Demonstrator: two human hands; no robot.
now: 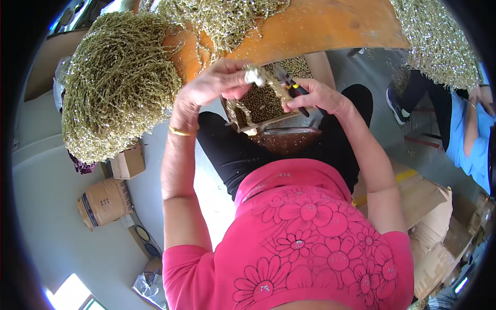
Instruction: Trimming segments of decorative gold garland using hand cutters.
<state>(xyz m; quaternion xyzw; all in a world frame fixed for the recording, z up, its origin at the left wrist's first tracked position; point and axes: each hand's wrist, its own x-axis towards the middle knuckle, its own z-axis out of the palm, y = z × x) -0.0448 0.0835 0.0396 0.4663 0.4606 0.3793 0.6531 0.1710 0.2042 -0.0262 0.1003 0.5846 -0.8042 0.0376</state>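
Note:
My left hand [214,85], a gold bangle on its wrist, pinches a glittery gold strand [277,89] close to a small white piece [254,77]. The strand runs across toward my right hand [318,98]. Closed in my right hand are cutting pliers [295,87] with black and yellow handles, their jaws pointing up and away from me. Both hands are above an open box [325,77] holding many small gold beads [263,106]. A looser gold length [240,109] hangs over the box's near left side.
A large bundle of gold glitter strands [119,82] hangs over the left of the orange table [320,26]; another pile [222,20] lies on it. More strands [439,41] hang at far right, near a person in blue [473,134]. Cardboard boxes [426,206] stand behind my right side.

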